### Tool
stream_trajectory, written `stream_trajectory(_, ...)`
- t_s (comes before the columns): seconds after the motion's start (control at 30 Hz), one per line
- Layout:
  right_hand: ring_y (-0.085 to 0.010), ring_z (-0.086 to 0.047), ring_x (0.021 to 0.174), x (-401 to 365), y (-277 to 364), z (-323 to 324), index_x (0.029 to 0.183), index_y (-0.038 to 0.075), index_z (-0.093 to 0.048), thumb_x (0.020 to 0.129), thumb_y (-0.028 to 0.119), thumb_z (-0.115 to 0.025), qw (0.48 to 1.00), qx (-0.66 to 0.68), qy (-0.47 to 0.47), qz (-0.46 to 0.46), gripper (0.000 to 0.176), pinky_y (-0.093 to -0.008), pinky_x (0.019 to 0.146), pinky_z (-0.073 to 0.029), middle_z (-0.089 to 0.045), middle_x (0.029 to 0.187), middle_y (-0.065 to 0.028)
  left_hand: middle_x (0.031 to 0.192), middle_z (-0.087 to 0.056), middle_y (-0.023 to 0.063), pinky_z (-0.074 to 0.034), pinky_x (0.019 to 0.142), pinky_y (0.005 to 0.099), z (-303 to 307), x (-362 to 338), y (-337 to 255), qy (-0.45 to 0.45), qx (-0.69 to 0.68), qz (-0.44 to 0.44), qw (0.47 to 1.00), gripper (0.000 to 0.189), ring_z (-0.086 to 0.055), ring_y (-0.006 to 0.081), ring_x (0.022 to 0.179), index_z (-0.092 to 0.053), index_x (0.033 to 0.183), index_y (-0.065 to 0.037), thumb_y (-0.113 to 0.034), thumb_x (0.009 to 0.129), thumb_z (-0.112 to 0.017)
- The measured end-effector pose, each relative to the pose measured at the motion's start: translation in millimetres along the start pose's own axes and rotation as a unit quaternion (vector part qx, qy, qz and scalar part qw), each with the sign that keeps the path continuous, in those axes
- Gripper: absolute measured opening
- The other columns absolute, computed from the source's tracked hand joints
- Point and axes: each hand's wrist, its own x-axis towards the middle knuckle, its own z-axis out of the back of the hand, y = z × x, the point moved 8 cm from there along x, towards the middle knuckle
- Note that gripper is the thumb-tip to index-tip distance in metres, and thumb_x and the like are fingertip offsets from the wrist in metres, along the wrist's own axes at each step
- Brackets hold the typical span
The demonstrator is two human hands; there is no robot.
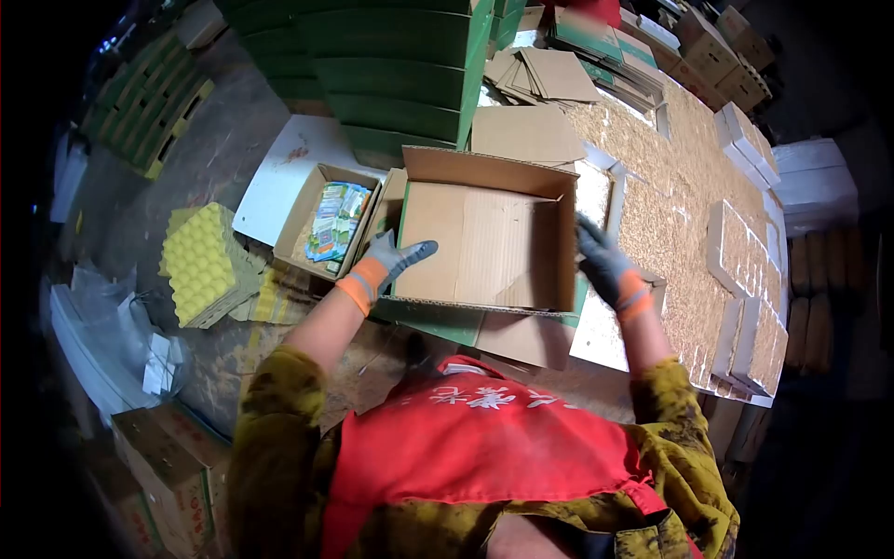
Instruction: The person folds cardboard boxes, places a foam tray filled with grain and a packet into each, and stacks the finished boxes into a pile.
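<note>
One open box (484,244) stands on the surface (675,177), directly in front of the person. Two gloved hands are on it. The left hand (395,262) lies against the box's left wall with its fingers stretched out. The right hand (605,266) is clamped over the box's right wall. Left of the box is one smaller carton (300,216) holding packets (336,220). Further left is one stack of yellow trays (199,265). Behind the box is one stack of green cartons (400,70).

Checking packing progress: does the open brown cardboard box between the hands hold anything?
No, the brown cardboard box shows only bare walls inside.
</note>
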Motion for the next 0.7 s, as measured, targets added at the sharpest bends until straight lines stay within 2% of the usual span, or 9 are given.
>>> stream_trajectory(0.03, -0.0197, -0.047, 0.121, 6, -22, -13, 0.141, -0.001, -0.035, 0.086, 0.038, -0.068, 0.998, -0.052, 0.001, -0.032, 0.075, -0.0329, 0.099, -0.039, -0.049, 0.133, -0.0142, 0.123, -0.057, 0.0105, -0.045, 0.095, 0.0292, 2, 17, 11, 0.011, 0.014, 0.0, 1.0, 0.071, -0.054, 0.0177, 0.112, -0.042, 0.135, -0.001, -0.029, 0.079, -0.077)
stream_trajectory(0.07, -0.0201, -0.051, 0.113, 8, -18, -33, 0.137, -0.004, -0.038, 0.082, 0.039, -0.072, 0.98, -0.174, 0.025, 0.088, 0.078, -0.0321, 0.097, -0.041, -0.054, 0.125, -0.0141, 0.123, -0.057, 0.0111, -0.046, 0.095, 0.0307, -4, 15, 4, 0.024, -0.029, -0.021, 0.999, 0.076, -0.054, 0.0181, 0.112, -0.041, 0.135, 0.0, -0.029, 0.076, -0.079)
stream_trajectory(0.23, -0.0183, -0.053, 0.108, 3, -39, -19, 0.133, -0.003, -0.041, 0.08, 0.03, -0.076, 0.987, -0.118, 0.014, 0.104, 0.071, -0.0307, 0.093, -0.044, -0.058, 0.117, -0.0117, 0.126, -0.054, 0.0121, -0.046, 0.094, 0.0334, -25, -36, -45, -0.011, -0.166, -0.119, 0.979, 0.087, -0.054, 0.0196, 0.112, -0.038, 0.138, 0.001, -0.03, 0.07, -0.084)
stream_trajectory(0.4, -0.021, -0.054, 0.112, -21, -1, 27, 0.134, 0.002, -0.042, 0.091, 0.031, -0.058, 0.972, 0.212, -0.002, 0.103, 0.055, -0.0341, 0.097, -0.044, -0.056, 0.124, -0.0085, 0.132, -0.05, 0.0095, -0.04, 0.099, 0.0266, -30, -39, -137, -0.039, -0.094, -0.177, 0.979, 0.067, -0.048, 0.0148, 0.119, -0.041, 0.138, 0.0, -0.027, 0.084, -0.071)
stream_trajectory(0.43, -0.022, -0.054, 0.114, -23, 15, 28, 0.134, 0.003, -0.043, 0.093, 0.032, -0.055, 0.945, 0.31, 0.008, 0.1, 0.052, -0.0356, 0.099, -0.043, -0.055, 0.125, -0.0084, 0.133, -0.049, 0.0073, -0.039, 0.098, 0.0251, -29, -20, -143, 0.035, -0.262, -0.129, 0.956, 0.057, -0.046, 0.0114, 0.12, -0.044, 0.137, -0.001, -0.026, 0.09, -0.065)
stream_trajectory(0.5, -0.0243, -0.053, 0.116, -43, 82, 18, 0.132, 0.005, -0.047, 0.095, 0.033, -0.05, 0.889, 0.415, 0.079, 0.177, 0.046, -0.0387, 0.101, -0.043, -0.055, 0.127, -0.0103, 0.141, -0.042, 0.0056, -0.039, 0.101, 0.0277, -1, -29, -217, 0.052, -0.188, -0.394, 0.898, 0.054, -0.045, 0.013, 0.121, -0.038, 0.141, -0.004, -0.021, 0.094, -0.058)
stream_trajectory(0.57, -0.0261, -0.051, 0.12, -35, 123, 29, 0.133, 0.004, -0.046, 0.097, 0.041, -0.046, 0.843, 0.468, 0.098, 0.247, 0.052, -0.0398, 0.103, -0.041, -0.053, 0.131, -0.0119, 0.148, -0.03, 0.0065, -0.037, 0.106, 0.032, 46, -57, -277, -0.062, -0.214, -0.592, 0.774, 0.057, -0.044, 0.0175, 0.124, -0.028, 0.146, -0.006, -0.015, 0.095, -0.054)
stream_trajectory(0.63, -0.0295, -0.044, 0.127, -36, 180, -5, 0.139, -0.004, -0.037, 0.094, 0.05, -0.046, 0.774, 0.541, 0.283, 0.167, 0.071, -0.0413, 0.11, -0.031, -0.042, 0.142, -0.0176, 0.151, -0.023, 0.0115, -0.027, 0.114, 0.0373, 135, -42, -301, -0.221, -0.258, -0.637, 0.692, 0.06, -0.038, 0.0249, 0.131, -0.018, 0.148, -0.008, -0.009, 0.097, -0.049)
stream_trajectory(0.7, -0.0301, -0.046, 0.125, -1, 225, 10, 0.136, -0.006, -0.04, 0.094, 0.054, -0.043, 0.778, 0.436, 0.338, 0.302, 0.074, -0.0375, 0.109, -0.032, -0.044, 0.14, -0.0187, 0.151, -0.026, 0.0112, -0.024, 0.115, 0.0362, 235, 12, -306, -0.253, -0.288, -0.654, 0.651, 0.054, -0.032, 0.0247, 0.136, -0.019, 0.147, -0.004, -0.011, 0.1, -0.042)
